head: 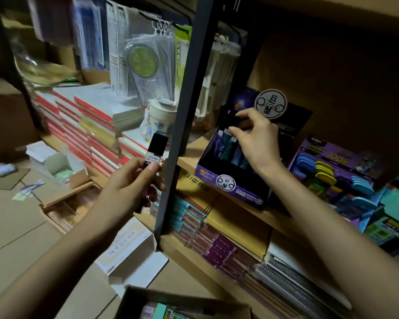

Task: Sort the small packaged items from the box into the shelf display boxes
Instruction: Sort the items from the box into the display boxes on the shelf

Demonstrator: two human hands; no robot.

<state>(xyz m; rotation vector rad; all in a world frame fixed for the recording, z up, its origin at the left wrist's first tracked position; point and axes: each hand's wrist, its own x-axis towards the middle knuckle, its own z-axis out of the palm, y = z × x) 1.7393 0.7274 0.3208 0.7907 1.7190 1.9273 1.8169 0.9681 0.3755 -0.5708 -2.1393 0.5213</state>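
Observation:
My left hand (134,178) grips a small black packaged item (156,149) with a white label, upright, in front of the dark shelf post (182,111). My right hand (256,139) reaches into the purple display box (230,180) on the wooden shelf, with its fingertips pinched on the top of a small dark pack (227,132) in the back row. Several similar teal and blue packs (226,148) stand in that box. At the bottom edge the brown cardboard box (180,298) holds more small packaged items (164,313).
A second purple display box (332,171) with coloured erasers stands to the right. Stacks of red-edged notebooks (85,130) and a white cup (159,116) fill the left shelf. Hanging packets (143,61) are above. An open white box (134,256) and cardboard lie on the floor.

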